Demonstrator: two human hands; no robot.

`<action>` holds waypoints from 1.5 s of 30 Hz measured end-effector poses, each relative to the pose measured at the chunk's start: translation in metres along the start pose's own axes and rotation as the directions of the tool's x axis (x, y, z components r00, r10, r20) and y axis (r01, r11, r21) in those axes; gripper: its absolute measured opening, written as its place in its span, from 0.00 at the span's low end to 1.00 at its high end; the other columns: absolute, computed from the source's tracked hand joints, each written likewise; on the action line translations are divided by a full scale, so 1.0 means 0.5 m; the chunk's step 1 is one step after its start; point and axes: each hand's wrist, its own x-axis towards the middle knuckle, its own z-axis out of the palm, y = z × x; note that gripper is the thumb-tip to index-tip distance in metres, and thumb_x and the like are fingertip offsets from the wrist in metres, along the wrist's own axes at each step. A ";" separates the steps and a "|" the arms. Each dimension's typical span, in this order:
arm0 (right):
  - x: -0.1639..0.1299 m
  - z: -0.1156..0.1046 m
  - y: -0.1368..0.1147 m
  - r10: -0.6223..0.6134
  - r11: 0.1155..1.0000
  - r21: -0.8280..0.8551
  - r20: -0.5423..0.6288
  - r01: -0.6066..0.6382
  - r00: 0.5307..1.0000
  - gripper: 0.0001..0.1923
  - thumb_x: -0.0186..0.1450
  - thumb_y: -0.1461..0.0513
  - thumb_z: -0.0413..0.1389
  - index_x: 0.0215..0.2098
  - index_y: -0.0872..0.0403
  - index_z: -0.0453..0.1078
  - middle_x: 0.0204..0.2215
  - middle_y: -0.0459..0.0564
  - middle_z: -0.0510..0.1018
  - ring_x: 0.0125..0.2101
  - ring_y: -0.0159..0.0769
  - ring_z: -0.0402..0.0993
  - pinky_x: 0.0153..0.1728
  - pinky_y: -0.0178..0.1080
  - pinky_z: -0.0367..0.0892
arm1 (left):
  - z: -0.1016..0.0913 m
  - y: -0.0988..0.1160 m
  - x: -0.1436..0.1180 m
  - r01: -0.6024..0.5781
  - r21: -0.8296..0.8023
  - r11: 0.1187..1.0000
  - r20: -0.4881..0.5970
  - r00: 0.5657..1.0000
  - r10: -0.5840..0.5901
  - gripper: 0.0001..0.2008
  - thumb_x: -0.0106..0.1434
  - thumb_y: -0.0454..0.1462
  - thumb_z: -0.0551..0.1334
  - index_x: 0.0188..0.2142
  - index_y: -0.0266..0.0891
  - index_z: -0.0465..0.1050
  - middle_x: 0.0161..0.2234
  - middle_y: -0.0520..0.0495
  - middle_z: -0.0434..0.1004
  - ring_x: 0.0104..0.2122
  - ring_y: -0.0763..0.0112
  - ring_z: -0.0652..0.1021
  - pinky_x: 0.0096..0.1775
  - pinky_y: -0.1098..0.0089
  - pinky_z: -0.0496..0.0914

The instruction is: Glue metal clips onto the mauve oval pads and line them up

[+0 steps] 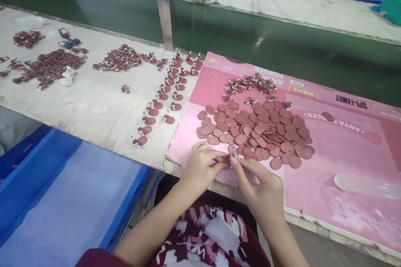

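1. The pink board (328, 150) lies on your bench, spreading from 12 to 4 o'clock of your hands.
2. A heap of brown tags (266, 129) sits on it at 1 o'clock.
3. Two rows of finished tags (163, 100) run off toward 10 o'clock.
4. Your left hand (200, 167) and right hand (261, 187) meet, fingertips pinching one small brown tag (227, 159) together, at the board's near edge.

Two bare forearms, patterned garment seen below.
No sleeves are worn on the forearms; left hand (200, 166) and right hand (263, 192) are ungloved, no rings or watch seen. A maroon garment (206, 238) printed with white and pink shapes is worn; a plain maroon edge is seen at the lower left.
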 end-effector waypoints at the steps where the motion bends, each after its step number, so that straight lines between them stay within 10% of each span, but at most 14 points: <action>1: 0.000 0.000 0.000 -0.002 1.000 -0.007 0.001 0.002 1.000 0.10 0.66 0.61 0.54 0.32 0.55 0.77 0.21 0.46 0.75 0.20 0.29 0.69 0.23 0.31 0.66 | 0.000 0.000 0.000 0.003 -0.002 1.000 0.002 1.000 -0.003 0.08 0.53 0.28 0.69 0.30 0.43 0.80 0.25 0.52 0.81 0.30 0.67 0.76 0.44 0.61 0.70; 18: 0.013 0.003 0.000 -0.181 0.972 -0.150 0.000 0.179 0.983 0.09 0.65 0.63 0.55 0.30 0.55 0.76 0.22 0.47 0.76 0.20 0.29 0.71 0.22 0.31 0.65 | 0.004 0.010 0.002 0.052 -0.019 0.998 -0.042 0.998 -0.053 0.09 0.52 0.25 0.67 0.26 0.41 0.79 0.21 0.53 0.79 0.29 0.66 0.76 0.42 0.63 0.70; 45: 0.015 -0.004 -0.008 -0.027 0.995 -0.097 0.054 0.032 0.998 0.13 0.65 0.56 0.55 0.28 0.53 0.76 0.23 0.48 0.79 0.21 0.34 0.74 0.24 0.34 0.68 | 0.001 0.008 -0.001 0.095 -0.084 0.992 -0.002 0.995 -0.095 0.12 0.49 0.22 0.65 0.24 0.41 0.77 0.22 0.55 0.79 0.27 0.68 0.77 0.45 0.62 0.70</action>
